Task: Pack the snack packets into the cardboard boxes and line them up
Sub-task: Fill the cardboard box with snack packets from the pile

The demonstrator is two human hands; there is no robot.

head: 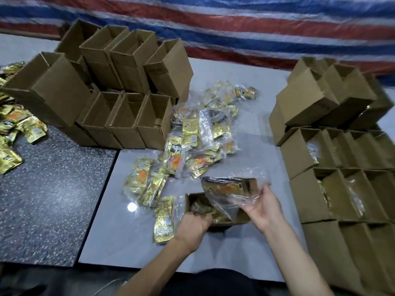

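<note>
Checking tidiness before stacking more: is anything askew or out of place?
Yes. The big box at the left stack's edge sits tilted, and the top boxes of the right stack lean crookedly. Snack packets lie strewn across the grey table.

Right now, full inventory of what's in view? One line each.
open box: one, brown, in front of the person, packets inside
wrapped packet bundle: one, gold in clear plastic, above the open box
snack packets: many, gold and orange, heaped mid-table; more loose at far left
left box stack: many, brown, back left, open tops
right box stack: many, brown, stacked rows, some holding packets
grey table: one, under the work
speckled table: one, dark, left
tarp: one, red, white and blue stripes, behind
left hand: one, fingers in the open box, grip hidden
right hand: one, holds the wrapped packet bundle
</note>
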